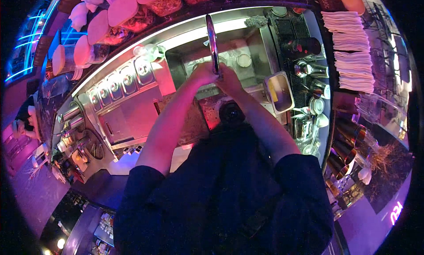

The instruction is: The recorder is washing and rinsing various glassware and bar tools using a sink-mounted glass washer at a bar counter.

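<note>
My left hand (204,73) and my right hand (229,80) are close together beneath the end of a curved chrome faucet (210,36), over a stainless steel sink (180,56). The faucet spout partly covers them, and their fingers are mostly hidden. Whether anything is between them is not visible. Beyond my right hand, a pale round piece (244,60) lies on the sink bottom. To the right of the basin, a rectangular steel pan (284,89) with something yellow (273,90) inside sits tilted at the edge.
Steel lidded inserts (144,71) line the counter on the left. A metal scouring pad (256,21) rests on the sink's back ledge. Glassware (318,71) stands along a black mat at right, beside stacked folded cloths (351,52). Lidded jars (123,9) crowd the back shelf.
</note>
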### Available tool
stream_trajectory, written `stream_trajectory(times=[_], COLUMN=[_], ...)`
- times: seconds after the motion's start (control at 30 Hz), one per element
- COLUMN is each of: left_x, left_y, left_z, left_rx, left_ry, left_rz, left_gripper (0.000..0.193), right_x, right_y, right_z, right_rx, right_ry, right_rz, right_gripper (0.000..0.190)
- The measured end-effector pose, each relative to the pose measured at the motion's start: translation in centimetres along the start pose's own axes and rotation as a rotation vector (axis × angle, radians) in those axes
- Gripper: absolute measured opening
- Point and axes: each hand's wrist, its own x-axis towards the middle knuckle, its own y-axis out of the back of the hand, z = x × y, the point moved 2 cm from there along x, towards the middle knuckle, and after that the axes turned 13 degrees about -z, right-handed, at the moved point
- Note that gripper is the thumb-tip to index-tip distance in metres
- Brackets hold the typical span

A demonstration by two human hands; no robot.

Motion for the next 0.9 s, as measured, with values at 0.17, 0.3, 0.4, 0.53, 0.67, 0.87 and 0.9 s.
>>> stream_trajectory(times=[0.17,0.3,0.4,0.53,0.67,0.87,0.9], left_x=[0.2,0.2,0.7,-0.1,0.5,-0.1,-0.3], left_y=[-3.6,-10.1,-7.3,-2.1,-0.5,-1.3,-1.6], left_z=[-1.4,-11.3,-7.8,-3.2,0.2,3.4,3.3], left_rx=[-1.026,-0.868,-1.044,-1.19,-1.138,-0.84,-0.811], left_ry=[-0.177,-0.025,0.029,0.101,0.067,-0.119,-0.11], left_rz=[0.118,0.324,0.345,0.405,0.423,0.506,0.485], left_gripper=[0.042,0.045,0.043,0.034,0.025,0.027,0.027], right_x=[0.2,1.5,0.5,0.6,0.9,1.1,0.5], right_y=[2.3,0.8,2.7,2.8,1.9,-0.2,-0.5], right_z=[-2.0,-2.1,2.0,4.0,4.0,4.9,4.7], right_rx=[-0.227,0.088,0.265,0.335,-0.036,-0.147,-0.08], right_ry=[-0.055,-0.073,-0.126,-0.128,-0.044,-0.205,-0.143], right_rz=[-0.128,0.032,0.065,-0.015,-0.252,-0.108,-0.061], right_gripper=[0.052,0.052,0.047,0.041,0.037,0.04,0.04])
